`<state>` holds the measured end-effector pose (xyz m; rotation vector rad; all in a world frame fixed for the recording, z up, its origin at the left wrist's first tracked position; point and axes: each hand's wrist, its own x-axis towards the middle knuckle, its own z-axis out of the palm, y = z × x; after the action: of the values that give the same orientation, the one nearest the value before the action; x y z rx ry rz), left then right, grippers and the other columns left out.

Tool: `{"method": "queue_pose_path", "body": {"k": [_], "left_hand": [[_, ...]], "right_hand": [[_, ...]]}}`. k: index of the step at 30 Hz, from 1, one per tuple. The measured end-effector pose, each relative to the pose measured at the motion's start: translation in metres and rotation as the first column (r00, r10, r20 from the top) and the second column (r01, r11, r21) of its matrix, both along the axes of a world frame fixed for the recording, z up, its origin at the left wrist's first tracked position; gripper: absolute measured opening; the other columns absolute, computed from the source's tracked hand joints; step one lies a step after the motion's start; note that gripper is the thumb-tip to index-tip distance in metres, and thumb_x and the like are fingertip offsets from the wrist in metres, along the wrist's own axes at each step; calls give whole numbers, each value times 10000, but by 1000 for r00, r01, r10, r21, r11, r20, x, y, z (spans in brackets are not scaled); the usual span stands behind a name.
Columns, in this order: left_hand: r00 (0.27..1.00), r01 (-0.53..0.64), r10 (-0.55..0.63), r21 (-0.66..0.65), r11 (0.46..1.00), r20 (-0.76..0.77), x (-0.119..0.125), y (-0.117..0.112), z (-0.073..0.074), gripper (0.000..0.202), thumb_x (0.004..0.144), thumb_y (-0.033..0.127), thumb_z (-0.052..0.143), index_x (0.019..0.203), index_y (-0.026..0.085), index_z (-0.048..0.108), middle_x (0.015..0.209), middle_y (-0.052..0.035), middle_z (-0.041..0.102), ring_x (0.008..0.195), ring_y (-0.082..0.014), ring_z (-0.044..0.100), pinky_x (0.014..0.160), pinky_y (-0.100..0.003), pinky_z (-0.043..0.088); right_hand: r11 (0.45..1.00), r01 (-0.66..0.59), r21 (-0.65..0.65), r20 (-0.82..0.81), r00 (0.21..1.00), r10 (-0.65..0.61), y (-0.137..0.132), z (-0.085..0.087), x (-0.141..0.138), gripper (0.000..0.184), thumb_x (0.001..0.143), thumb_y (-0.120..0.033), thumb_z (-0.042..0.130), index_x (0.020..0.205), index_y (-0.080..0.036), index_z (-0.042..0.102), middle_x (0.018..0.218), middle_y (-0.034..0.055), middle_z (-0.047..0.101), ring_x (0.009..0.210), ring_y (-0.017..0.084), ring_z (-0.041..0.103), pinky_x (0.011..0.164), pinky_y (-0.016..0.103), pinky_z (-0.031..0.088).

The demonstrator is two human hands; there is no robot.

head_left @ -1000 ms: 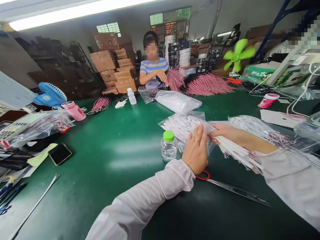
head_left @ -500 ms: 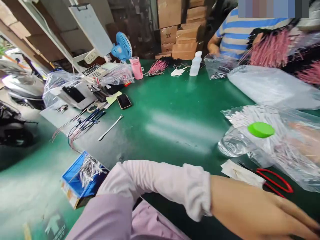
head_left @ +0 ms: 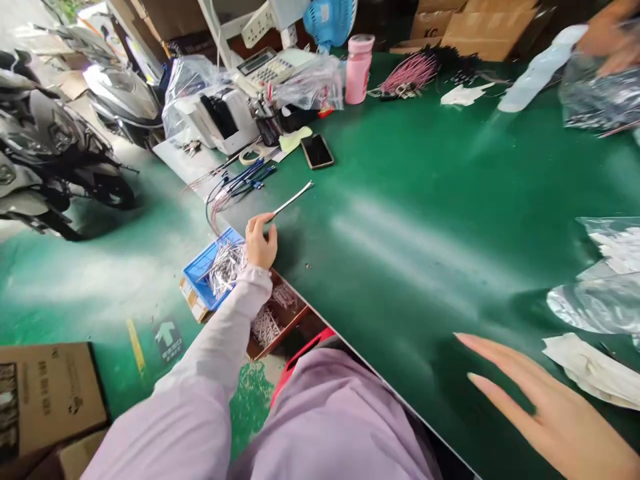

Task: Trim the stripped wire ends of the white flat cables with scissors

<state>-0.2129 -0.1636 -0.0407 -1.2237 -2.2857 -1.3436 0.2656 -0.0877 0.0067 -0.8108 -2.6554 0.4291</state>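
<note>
At the table's left edge, my left hand (head_left: 261,244) reaches over the near end of a thin white wire piece (head_left: 295,198). Its thumb and forefinger are apart, with the fingertips at the wire, which lies on the green table (head_left: 425,233). Just beside that hand, a blue bin (head_left: 203,263) holds many short white wire pieces (head_left: 226,268). My right hand (head_left: 560,407) is low over the right side of the table, thumb and fingers spread, with nothing in it. A crumpled white paper (head_left: 590,367) lies close to it.
Wires (head_left: 243,183), a phone (head_left: 317,151) and a pink bottle (head_left: 359,70) stand or lie at the back left. A brown tray (head_left: 295,320) sits below the table edge. Clear plastic (head_left: 595,307) lies at right. A co-worker's hand (head_left: 610,37) is at the far right.
The view has turned left and down. My left hand has gone from the right side of the table to the white wire piece at left. My right hand has come into view.
</note>
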Motion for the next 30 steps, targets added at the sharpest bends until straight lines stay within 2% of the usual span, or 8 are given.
{"method": "queue_pose_path", "body": {"k": [3,8,14,17,20,23,26,30], "left_hand": [[999,20,-23,61,998,44,5,2,-5,278,844,136,453,1026,198,654,1069,-106,593,1073,-210,528,932,-334,443],[998,30,-30,-14,999,53,1,3,-7,288,879,151,421,1032,213,657,1098,-112,574,1075,-227,520,980,-360,414],[1000,0,0,-7,1000,19,6,5,-12,273,924,199,407,1047,194,651,1083,-119,567,1058,-223,527,994,-375,413],[984,-6,-2,43,999,180,-4,6,-3,256,951,290,435,1031,175,649,1069,-99,579,1059,-209,544,970,-368,433],[833,-60,-17,120,991,553,-38,-20,16,370,1004,371,313,1144,153,578,958,-48,610,1000,-160,574,885,-332,465],[560,-423,70,213,881,826,-76,-79,17,334,1020,350,271,1181,233,539,820,22,612,849,-54,548,804,-204,452],[361,-624,183,91,776,915,-91,-145,-29,268,1018,289,290,1064,233,547,672,50,553,663,-25,510,650,-135,446],[46,-675,263,-164,719,964,-78,-199,-138,142,931,256,513,924,130,578,668,19,550,575,-59,515,547,-179,452]], "right_hand": [[970,-217,-109,133,964,231,-8,-12,-53,517,930,-422,461,1421,-278,390,1429,65,481,1294,255,486,1031,442,488],[846,-524,-101,129,836,534,-12,-23,-126,594,936,-429,463,1454,-169,335,1497,130,379,1407,268,311,1122,510,352],[770,-638,5,125,764,633,-9,-36,-191,573,966,-406,379,1450,-103,340,1522,118,335,1426,255,267,1169,497,241],[737,-676,-4,98,733,673,-13,-39,-225,575,957,-382,398,1448,-88,348,1519,131,335,1423,264,274,1168,493,240],[713,-701,-28,72,710,701,-18,-39,-252,568,933,-286,426,1460,-95,334,1521,131,332,1424,263,270,1169,495,244],[731,-682,-37,64,728,682,-24,-40,-272,577,900,-147,393,1470,-91,316,1527,120,323,1432,245,255,1177,471,259],[758,-652,-35,48,756,653,-30,-42,-293,654,858,-52,362,1499,-112,251,1520,107,341,1426,241,269,1166,455,306],[768,-641,-4,31,767,641,-37,-44,-327,731,850,-10,342,1529,-182,136,1510,78,364,1404,252,320,1134,473,368]]}}
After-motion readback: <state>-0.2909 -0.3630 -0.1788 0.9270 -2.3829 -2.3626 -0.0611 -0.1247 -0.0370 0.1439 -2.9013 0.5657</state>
